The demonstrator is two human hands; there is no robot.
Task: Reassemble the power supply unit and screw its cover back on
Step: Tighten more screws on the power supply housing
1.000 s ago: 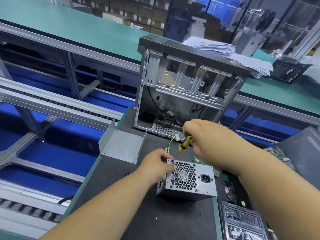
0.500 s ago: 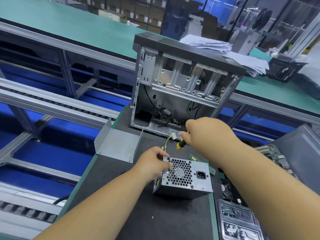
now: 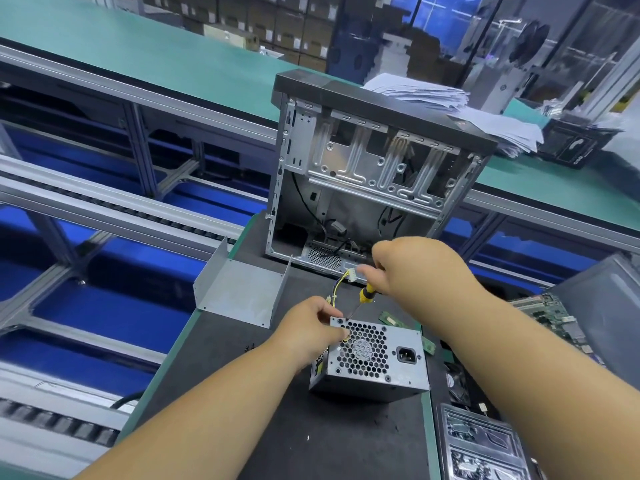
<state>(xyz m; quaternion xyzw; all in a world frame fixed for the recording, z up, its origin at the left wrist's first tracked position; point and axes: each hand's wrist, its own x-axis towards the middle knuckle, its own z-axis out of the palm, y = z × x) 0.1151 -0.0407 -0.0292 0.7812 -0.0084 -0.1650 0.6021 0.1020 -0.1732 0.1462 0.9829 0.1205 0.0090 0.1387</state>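
Note:
The grey power supply unit (image 3: pixel 375 362) stands on the black mat with its honeycomb fan grille and power socket facing me. My left hand (image 3: pixel 313 329) grips its top left corner. My right hand (image 3: pixel 412 268) holds a yellow-and-black screwdriver (image 3: pixel 365 295), whose shaft slants down to the unit's top left corner by my left fingers. The tip is hidden there. Yellow wires with a white connector (image 3: pixel 349 273) rise behind the unit. A bent grey metal cover (image 3: pixel 239 291) lies open to the left of the unit.
An empty computer case (image 3: pixel 374 178) stands upright behind the unit. Green circuit boards (image 3: pixel 550 315) and a grey panel (image 3: pixel 602 313) lie to the right, clear trays (image 3: pixel 481 445) at the bottom right. The mat's left edge drops to a conveyor (image 3: pixel 104 209).
The view has shifted slightly. My right hand has stayed on the screwdriver at the unit's top left corner, and my left hand keeps its hold on that corner.

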